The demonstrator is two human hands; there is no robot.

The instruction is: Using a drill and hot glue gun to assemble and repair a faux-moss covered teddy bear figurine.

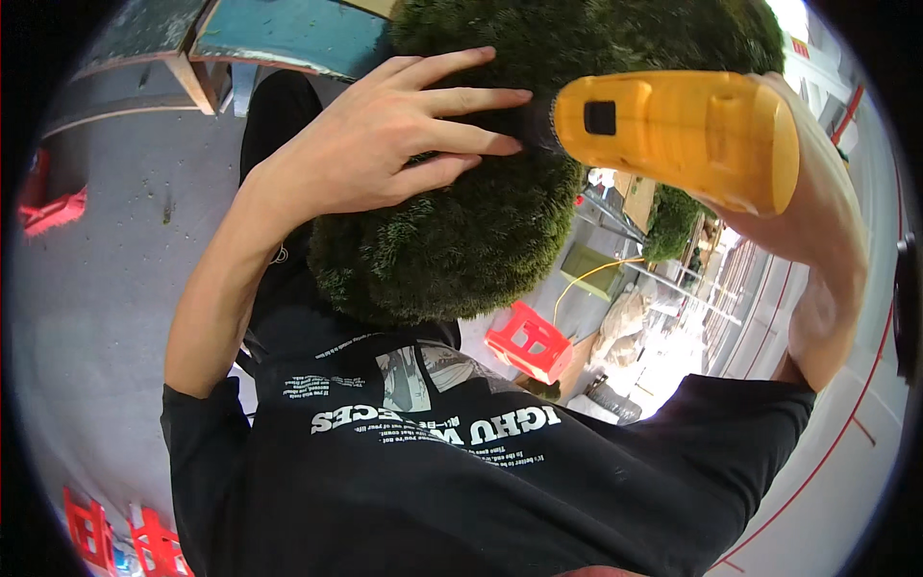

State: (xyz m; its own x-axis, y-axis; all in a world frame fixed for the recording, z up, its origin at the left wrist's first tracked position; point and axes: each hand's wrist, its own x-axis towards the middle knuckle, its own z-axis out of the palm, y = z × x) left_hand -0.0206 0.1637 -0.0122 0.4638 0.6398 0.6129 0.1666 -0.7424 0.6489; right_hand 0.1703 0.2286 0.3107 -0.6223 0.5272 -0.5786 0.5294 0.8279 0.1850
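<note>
A large mass of dark green, moss-like artificial greenery (437, 255) fills the space in front of my chest. My left hand (394, 135) lies against it with fingers spread, fingertips beside the front end of a yellow power drill (673, 135). My right hand (806, 144) is wrapped round the drill from behind, its fingers mostly hidden by the yellow body. The drill's dark nose points left into the greenery, close to my left fingertips. Whether its tip touches anything is hidden.
A blue-topped wooden bench (288, 37) stands at the upper left. Red plastic stools (529, 341) stand on the grey floor (125, 317), one below the greenery, others at the lower left. A pink-red brush (53, 212) lies far left. Another green clump (673, 223) sits to the right.
</note>
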